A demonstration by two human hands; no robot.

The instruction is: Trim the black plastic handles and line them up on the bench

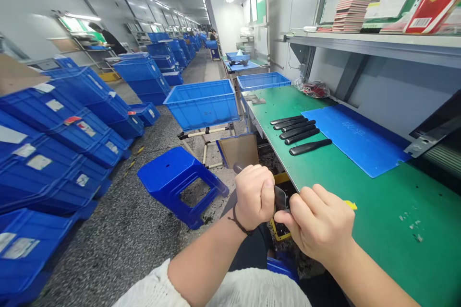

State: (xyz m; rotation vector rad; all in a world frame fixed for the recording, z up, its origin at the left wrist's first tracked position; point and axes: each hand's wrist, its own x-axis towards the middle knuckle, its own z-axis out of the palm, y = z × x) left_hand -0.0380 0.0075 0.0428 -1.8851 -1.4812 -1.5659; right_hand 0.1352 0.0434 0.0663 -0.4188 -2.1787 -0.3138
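Note:
My left hand [254,196] is wrapped round a black handle-like part [280,197], whose ends show on both sides of the fist. Close beside it, over the table's front edge, my right hand [320,220] is closed on a yellow tool; its yellow tip [350,205] sticks out past the knuckles, and the rest is hidden in the fist. The right thumb points at the end of the black part. Several similar black parts [298,129] lie in a row on the green tabletop [363,211], with one black part [310,147] a little apart and nearer to me.
A blue sheet [356,139] lies along the table's back, below a shelf [378,43]. To the left are a blue stool [173,172], a blue crate on a stand [203,105] and stacked blue crates [54,139]. A yellow-edged bin [283,236] sits below my hands.

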